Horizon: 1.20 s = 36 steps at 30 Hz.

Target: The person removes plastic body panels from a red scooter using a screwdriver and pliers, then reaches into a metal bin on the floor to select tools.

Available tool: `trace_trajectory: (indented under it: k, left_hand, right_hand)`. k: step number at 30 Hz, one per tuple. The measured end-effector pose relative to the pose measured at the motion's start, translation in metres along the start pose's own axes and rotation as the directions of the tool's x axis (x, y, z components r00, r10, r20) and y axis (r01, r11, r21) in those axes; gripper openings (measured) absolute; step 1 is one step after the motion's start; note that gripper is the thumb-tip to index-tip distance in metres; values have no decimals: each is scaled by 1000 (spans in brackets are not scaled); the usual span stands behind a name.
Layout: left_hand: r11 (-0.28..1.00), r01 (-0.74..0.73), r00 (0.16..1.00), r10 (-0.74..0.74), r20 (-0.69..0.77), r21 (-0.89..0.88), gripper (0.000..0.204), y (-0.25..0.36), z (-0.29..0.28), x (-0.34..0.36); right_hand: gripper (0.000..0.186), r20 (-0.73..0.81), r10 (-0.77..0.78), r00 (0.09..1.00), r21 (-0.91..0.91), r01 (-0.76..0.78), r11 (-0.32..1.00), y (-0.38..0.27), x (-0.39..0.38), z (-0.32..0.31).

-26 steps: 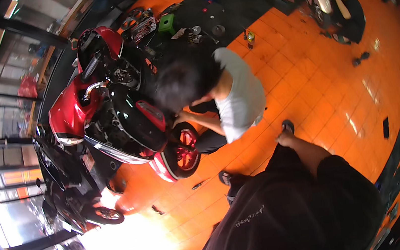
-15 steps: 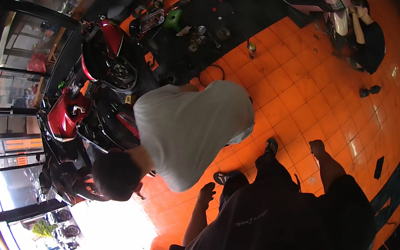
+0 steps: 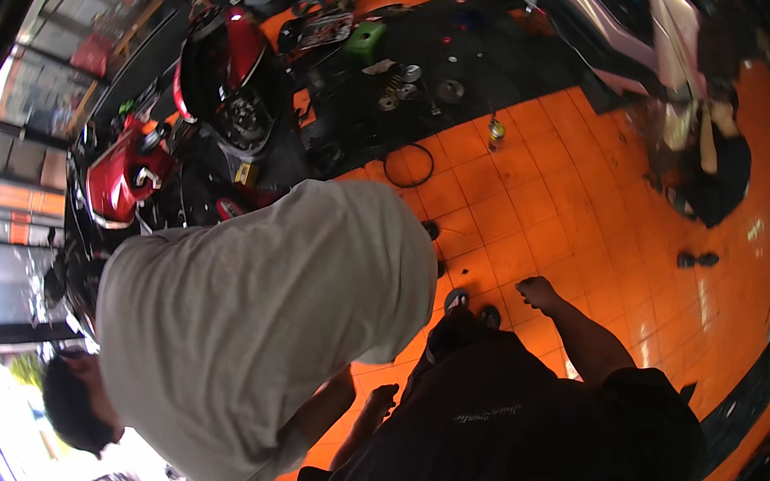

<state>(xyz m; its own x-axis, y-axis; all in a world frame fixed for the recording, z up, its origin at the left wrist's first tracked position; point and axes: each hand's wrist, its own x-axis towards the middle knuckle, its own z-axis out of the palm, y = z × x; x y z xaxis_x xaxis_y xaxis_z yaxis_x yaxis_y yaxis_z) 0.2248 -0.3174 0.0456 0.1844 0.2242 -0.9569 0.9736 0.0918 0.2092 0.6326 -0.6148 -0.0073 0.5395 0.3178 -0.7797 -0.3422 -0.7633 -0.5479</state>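
My right hand point(image 3: 536, 292) hangs over the orange tiles in front of me, its fingers curled in with nothing seen in them. Low at my left side is my left hand point(image 3: 381, 402), fingers loosely curled, with no object visible in it. Close by it bends a person in a grey shirt point(image 3: 269, 312), whose forearm comes near my left hand without clear contact. Below my dark shirt point(image 3: 494, 419) my sandalled feet point(image 3: 457, 300) stand on the tiles.
Partly dismantled red-and-black motorcycles point(image 3: 240, 114) stand at the far left. Loose metal parts point(image 3: 450, 90) and a green stool point(image 3: 366, 41) occupy a black mat. A black ring point(image 3: 408, 166) and small bottle point(image 3: 496, 133) are ahead. Another person point(image 3: 722, 170) crouches by a pinkish motorcycle point(image 3: 603, 21).
The person in grey has shifted left and nearer, now bulking larger beside me. My right hand appears further left in view; my left hand is lower. The mat and motorcycles sit lower in view.
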Motion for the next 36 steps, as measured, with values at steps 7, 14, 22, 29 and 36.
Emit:
trace_trajectory:
  k: [7, 14, 22, 29, 36]
  left_hand:
    - [978, -2, 1000, -2, -21, -210, 49, 24, 37, 22]
    - [942, -83, 992, 47, -118, -325, 50, 97, 31, 39]
    - [411, 1, 969, -227, -101, -912, 52, 175, -39, 81]
    - [311, -172, 929, -266, -259, -935, 55, 260, -166, 133]
    - [136, -271, 924, -242, -297, -953, 46, 282, -267, 282]
  right_hand:
    - [44, 28, -204, 979, -213, 205, 955, -124, 97, -40]
    - [35, -46, -17, 999, -470, -7, 883, -170, 176, -78]
    - [42, 71, -81, 994, -702, 107, 705, -316, 257, -59]
    - [31, 345, -235, 909, -496, 389, 776, -439, 415, 82]
    - [40, 435, 58, 899, -403, 137, 905, -473, 515, 266]
